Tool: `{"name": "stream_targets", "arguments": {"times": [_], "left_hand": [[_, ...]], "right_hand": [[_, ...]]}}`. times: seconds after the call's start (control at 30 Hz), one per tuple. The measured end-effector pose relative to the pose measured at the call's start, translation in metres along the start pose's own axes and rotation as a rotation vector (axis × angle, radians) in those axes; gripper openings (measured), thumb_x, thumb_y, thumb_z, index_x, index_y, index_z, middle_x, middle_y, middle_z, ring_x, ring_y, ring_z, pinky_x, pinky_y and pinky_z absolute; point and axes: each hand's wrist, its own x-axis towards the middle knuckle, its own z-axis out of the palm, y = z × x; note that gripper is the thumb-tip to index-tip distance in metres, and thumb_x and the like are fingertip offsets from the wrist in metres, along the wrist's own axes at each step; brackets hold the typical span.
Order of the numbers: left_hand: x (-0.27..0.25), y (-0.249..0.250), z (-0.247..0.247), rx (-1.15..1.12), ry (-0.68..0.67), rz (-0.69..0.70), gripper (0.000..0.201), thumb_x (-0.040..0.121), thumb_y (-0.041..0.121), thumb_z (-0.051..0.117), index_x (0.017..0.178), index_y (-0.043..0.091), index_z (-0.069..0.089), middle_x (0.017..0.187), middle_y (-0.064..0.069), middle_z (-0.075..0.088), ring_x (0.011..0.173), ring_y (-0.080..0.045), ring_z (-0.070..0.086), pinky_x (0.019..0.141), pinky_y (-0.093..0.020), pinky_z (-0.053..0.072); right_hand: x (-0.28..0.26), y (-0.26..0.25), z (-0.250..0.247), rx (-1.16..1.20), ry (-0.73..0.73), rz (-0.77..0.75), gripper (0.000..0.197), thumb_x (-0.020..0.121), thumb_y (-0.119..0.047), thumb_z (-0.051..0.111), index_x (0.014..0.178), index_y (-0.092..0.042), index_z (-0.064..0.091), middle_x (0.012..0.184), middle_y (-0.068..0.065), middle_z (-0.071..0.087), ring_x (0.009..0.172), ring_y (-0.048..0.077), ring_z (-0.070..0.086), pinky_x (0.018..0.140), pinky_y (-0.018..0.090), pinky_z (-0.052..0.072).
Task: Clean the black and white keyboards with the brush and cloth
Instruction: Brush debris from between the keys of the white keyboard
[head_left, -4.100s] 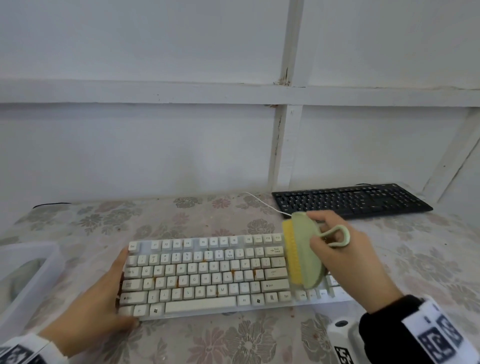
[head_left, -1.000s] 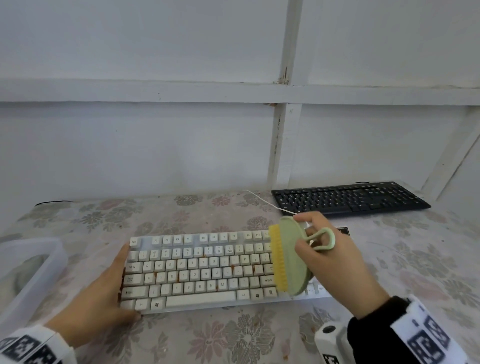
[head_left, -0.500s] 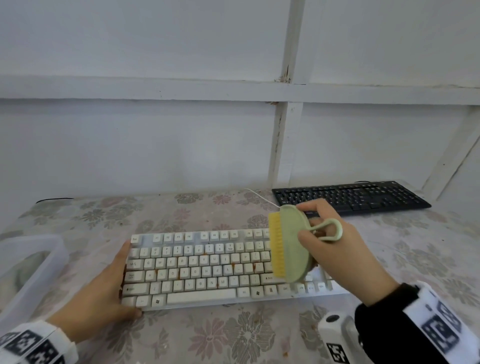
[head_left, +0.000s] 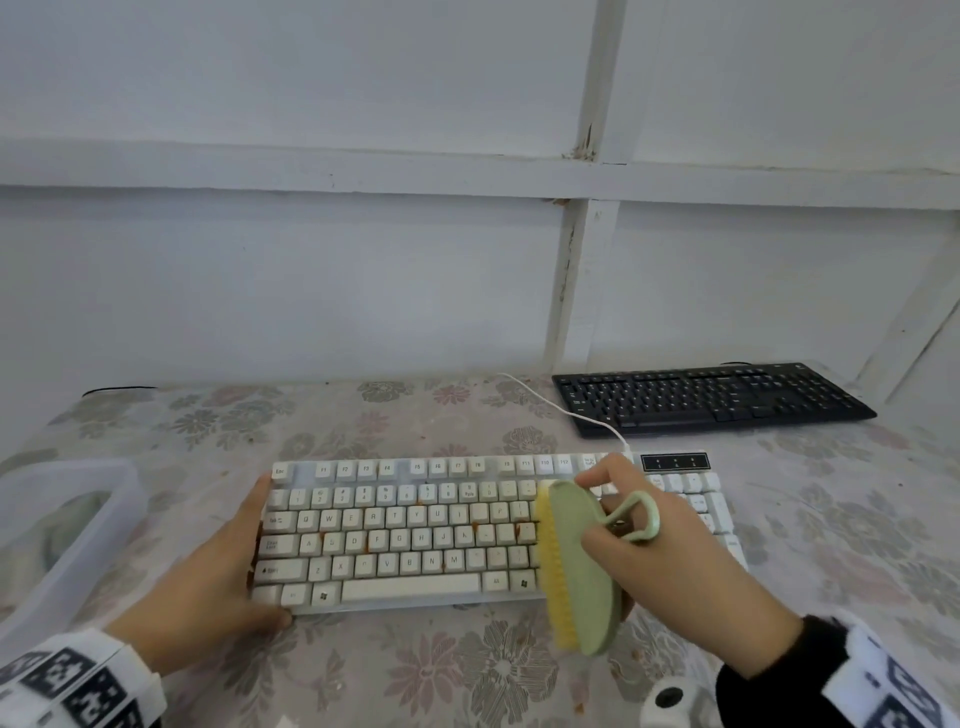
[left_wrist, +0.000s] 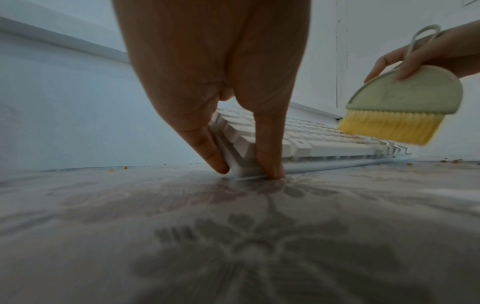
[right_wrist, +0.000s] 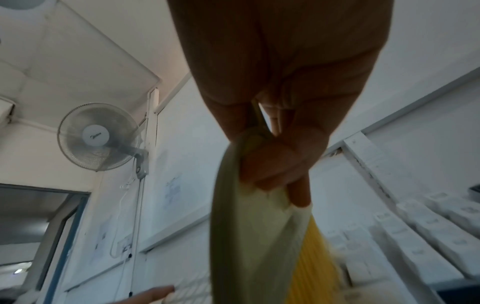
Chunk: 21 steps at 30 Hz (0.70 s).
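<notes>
The white keyboard (head_left: 415, 525) lies in the middle of the table, with orange-brown crumbs between its keys. My left hand (head_left: 228, 577) braces its left end: straight fingers along the side and the thumb at the front corner, as the left wrist view shows (left_wrist: 233, 82). My right hand (head_left: 670, 566) grips a green brush (head_left: 582, 571) with yellow bristles. The bristles touch the right part of the letter keys, and the brush's near end hangs past the keyboard's front edge. The black keyboard (head_left: 711, 397) sits at the back right, untouched.
A clear plastic container (head_left: 78, 551) stands at the left table edge, with something greenish showing through its wall. The white keyboard's cable (head_left: 566, 410) runs back past the black keyboard. Crumbs (left_wrist: 454, 161) lie on the flowered tablecloth. A white panelled wall rises close behind.
My right hand has swept the brush from the upper key rows toward me, to the front edge of the white keyboard. My left hand has kept its place.
</notes>
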Motion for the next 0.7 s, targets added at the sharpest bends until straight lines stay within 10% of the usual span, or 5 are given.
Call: {"name": "stream_targets", "arguments": {"times": [0.17, 0.43, 0.7], "left_hand": [[0.000, 0.001, 0.000, -0.011, 0.002, 0.005, 0.127, 0.057, 0.018, 0.083, 0.125, 0.067, -0.013, 0.113, 0.022, 0.056, 0.093, 0.001, 0.063, 0.081, -0.024, 0.052], [-0.002, 0.009, 0.000, 0.013, 0.024, 0.019, 0.127, 0.062, 0.013, 0.082, 0.110, 0.078, -0.016, 0.112, 0.029, 0.048, 0.092, 0.006, 0.059, 0.073, -0.016, 0.048], [-0.004, 0.011, -0.001, 0.007, 0.026, 0.011, 0.129, 0.063, 0.015, 0.082, 0.101, 0.084, -0.019, 0.111, 0.030, 0.049, 0.090, 0.007, 0.060, 0.071, -0.014, 0.048]], "right_hand": [[0.018, -0.010, -0.011, 0.057, 0.206, -0.045, 0.029, 0.086, -0.005, 0.048, 0.104, -0.027, 0.050, 0.074, 0.019, 0.060, 0.054, 0.026, 0.050, 0.051, 0.039, 0.055], [0.001, 0.004, 0.011, 0.003, 0.015, -0.021, 0.026, 0.088, -0.010, 0.048, 0.098, -0.034, 0.046, 0.056, 0.001, 0.047, 0.049, 0.013, 0.038, 0.049, 0.038, 0.045], [0.017, -0.012, -0.007, 0.068, 0.154, -0.033, 0.027, 0.086, -0.007, 0.048, 0.098, -0.030, 0.051, 0.079, 0.019, 0.063, 0.052, 0.025, 0.052, 0.050, 0.036, 0.055]]}}
